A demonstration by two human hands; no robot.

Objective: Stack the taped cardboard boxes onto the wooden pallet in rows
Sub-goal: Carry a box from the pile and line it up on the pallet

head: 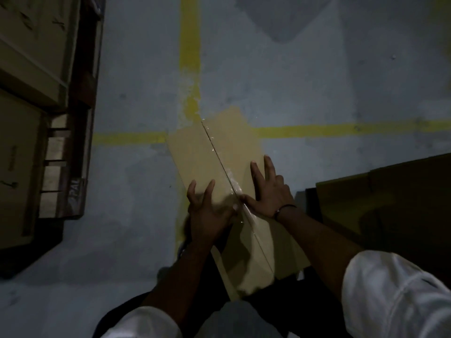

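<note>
A long cardboard box [214, 152] lies on the grey floor in front of me, its top flaps meeting at a centre seam covered with clear tape. My left hand [210, 213] rests on the left flap with fingers spread. My right hand [268, 191] lies flat on the right flap, thumb on the taped seam, fingers apart. Neither hand grips anything. At the far left stands the wooden pallet [75, 152] with stacked cardboard boxes [31, 45] on it.
Yellow floor lines [341, 129] cross under the box. More cardboard boxes [390, 206] sit in shadow at the right. Bare grey floor [136, 191] lies between the box and the pallet. The scene is dim.
</note>
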